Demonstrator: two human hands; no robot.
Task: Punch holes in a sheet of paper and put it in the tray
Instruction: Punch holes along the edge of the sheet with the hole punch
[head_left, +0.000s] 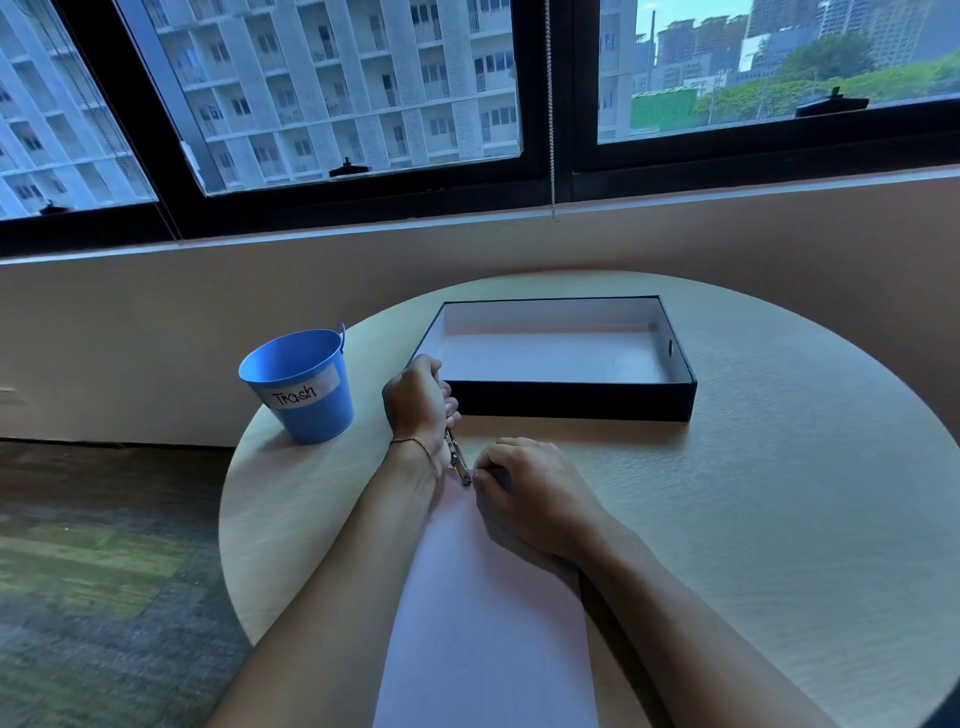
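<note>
A round wooden table (779, 519) sits below a city-view window. The left hand (418, 397) is closed around a metal hole punch (457, 457), nose pointing toward 5 o'clock onto the far edge of a white sheet of paper (483, 623). The right hand (530, 493) pinches that edge. The plain sheet's long axis runs 6 to 12. A dark tray (571, 400) lies at 12, a blue bucket (301, 384) labelled "Trash" at 10.

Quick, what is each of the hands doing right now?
Left hand: closed around the hole punch, its tip at the paper's far edge.
Right hand: fingers curled, resting on the paper.
</note>
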